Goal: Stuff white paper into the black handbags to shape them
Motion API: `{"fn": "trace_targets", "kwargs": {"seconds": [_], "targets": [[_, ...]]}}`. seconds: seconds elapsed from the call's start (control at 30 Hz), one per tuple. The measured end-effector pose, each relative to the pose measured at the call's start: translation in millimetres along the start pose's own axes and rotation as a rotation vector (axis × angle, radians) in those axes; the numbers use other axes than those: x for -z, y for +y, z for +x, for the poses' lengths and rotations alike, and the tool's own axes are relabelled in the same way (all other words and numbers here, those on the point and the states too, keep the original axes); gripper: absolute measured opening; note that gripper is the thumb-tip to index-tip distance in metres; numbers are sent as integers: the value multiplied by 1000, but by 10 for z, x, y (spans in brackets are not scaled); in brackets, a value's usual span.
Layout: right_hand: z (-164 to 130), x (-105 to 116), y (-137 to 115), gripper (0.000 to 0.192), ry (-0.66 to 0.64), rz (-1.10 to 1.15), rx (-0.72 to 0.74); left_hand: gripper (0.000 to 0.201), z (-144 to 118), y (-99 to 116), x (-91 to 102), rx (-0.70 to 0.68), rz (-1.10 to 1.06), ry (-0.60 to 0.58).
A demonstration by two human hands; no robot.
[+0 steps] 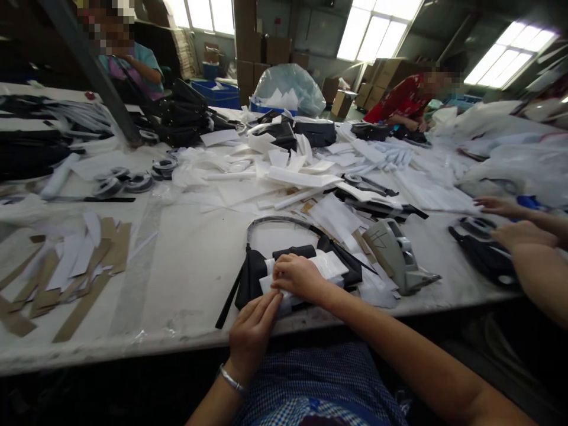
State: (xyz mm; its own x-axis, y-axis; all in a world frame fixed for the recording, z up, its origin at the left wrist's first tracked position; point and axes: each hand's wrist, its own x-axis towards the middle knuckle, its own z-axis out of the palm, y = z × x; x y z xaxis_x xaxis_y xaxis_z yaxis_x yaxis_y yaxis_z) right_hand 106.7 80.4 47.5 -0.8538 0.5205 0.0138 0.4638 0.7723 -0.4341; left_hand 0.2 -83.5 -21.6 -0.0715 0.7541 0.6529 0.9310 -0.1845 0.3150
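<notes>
A black handbag (pixel 251 275) lies before me near the table's front edge. Its handle (pixel 284 220) arches up behind it, covered in a clear or pale wrap, and a dark strap end hangs to the left. White packing sheet (pixel 331 264) lies across the bag's middle. My right hand (pixel 299 277) rests over the sheet with its fingers curled in and pinched. Close beside it, my left hand (pixel 255 325) presses its fingertips together at the sheet's front edge. The fingertips of both hands nearly meet, and the exact grip is partly hidden.
A grey tape dispenser (pixel 394 254) stands right of the bag. Cardboard and paper strips (pixel 84 266) lie at left, with wrapped rolls (pixel 139 182) behind. White sheets (pixel 302 174) cover the table's middle. A co-worker's hands (pixel 523 234) reach over another black bag (pixel 483 254) at right.
</notes>
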Motion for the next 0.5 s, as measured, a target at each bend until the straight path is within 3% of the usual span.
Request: {"fn": "trace_targets", "kwargs": {"seconds": [0.17,0.23,0.3,0.37,0.43,0.47,0.5], "targets": [[-171,-41,-12,8,178,64,-12,45,-7,-10,3,-1,33,9],[-394,81,148,17,330,149,30,49,-22,-32,-17,-11,33,15],[-736,341,422,22,492,167,-20,52,-36,-62,-45,-20,11,15],[-1152,701,779,22,628,133,-230,53,-48,-86,-68,-19,-13,11],[-1546,1071,1169,21,708,180,-616,53,-56,-98,-79,-12,-18,12],[-1705,1229,1359,21,700,285,-817,53,-58,-101,-81,-10,-12,13],[-1828,1360,1534,19,679,332,-900,52,-57,-102,-80,-14,-7,16]]}}
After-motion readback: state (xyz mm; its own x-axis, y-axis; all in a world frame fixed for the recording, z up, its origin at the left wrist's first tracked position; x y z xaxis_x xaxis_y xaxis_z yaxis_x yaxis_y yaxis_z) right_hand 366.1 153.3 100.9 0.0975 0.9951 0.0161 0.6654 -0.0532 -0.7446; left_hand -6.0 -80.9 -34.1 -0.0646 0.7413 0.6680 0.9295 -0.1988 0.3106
